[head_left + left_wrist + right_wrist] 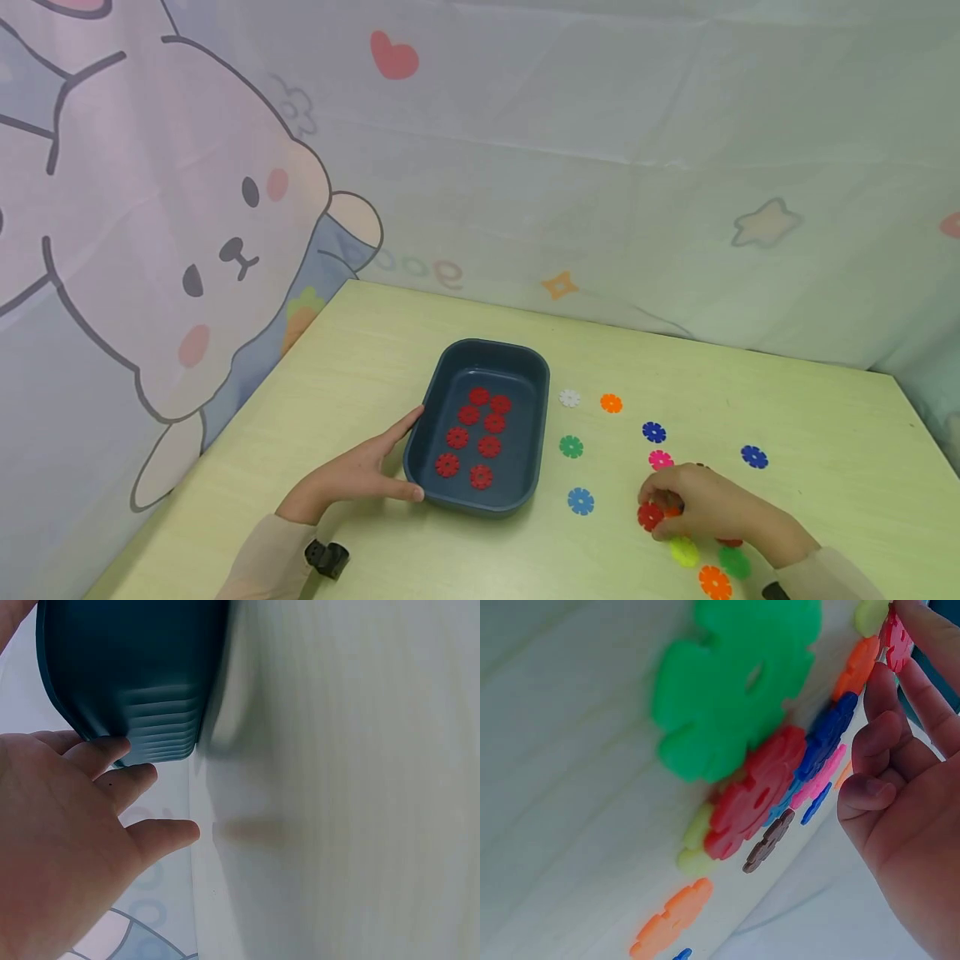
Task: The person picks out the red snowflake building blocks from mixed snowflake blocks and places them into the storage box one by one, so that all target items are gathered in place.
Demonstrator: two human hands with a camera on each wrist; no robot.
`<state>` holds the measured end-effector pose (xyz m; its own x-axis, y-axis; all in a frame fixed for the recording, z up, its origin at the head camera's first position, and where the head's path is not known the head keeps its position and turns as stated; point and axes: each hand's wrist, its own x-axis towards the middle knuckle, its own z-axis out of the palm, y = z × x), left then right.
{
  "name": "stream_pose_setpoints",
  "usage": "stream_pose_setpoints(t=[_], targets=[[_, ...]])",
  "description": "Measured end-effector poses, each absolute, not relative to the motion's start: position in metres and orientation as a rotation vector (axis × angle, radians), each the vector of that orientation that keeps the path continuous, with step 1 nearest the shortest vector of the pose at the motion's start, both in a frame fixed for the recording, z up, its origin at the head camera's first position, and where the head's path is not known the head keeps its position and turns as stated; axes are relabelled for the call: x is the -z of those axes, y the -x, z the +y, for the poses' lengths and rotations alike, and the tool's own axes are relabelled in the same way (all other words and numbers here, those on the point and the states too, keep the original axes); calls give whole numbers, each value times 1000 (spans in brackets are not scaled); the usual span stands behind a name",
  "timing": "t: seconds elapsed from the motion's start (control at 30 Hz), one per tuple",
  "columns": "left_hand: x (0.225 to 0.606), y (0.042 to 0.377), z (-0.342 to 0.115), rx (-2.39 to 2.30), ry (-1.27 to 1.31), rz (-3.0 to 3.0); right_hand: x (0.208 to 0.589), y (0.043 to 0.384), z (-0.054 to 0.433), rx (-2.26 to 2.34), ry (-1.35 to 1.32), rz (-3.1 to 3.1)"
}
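Observation:
My left hand (pixel 360 471) rests at the left side of a dark blue rectangular tray (pixel 546 417), fingers and thumb spread along its wall. The left wrist view shows straight fingers (pixel 161 836) against the tray's ribbed outside, one of them apart from it. Several red notched flower discs lie inside the tray in two rough rows. At the right, my right hand (pixel 701 500) pinches a red flower disc (pixel 650 517) between thumb and forefinger, just above other discs. The right wrist view shows that red disc (pixel 897 641) at the fingertips, with the other fingers curled in.
Loose discs lie right of the tray: white (pixel 569 398), orange (pixel 611 403), green (pixel 572 447), light blue (pixel 581 501) and dark blue (pixel 654 432). Yellow (pixel 684 552) and another orange (pixel 715 582) are near the right hand. A printed cloth (pixel 600 167) hangs behind the table.

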<state>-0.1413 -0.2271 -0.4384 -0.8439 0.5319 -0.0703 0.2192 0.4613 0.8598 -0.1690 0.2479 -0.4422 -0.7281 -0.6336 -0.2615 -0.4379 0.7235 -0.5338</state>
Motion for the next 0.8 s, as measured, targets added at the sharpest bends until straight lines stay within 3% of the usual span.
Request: stream_pose_setpoints(t=[0.8], targets=[[437,139,-227,-1356,-580,2360,433,174,235,663,1083,2578]])
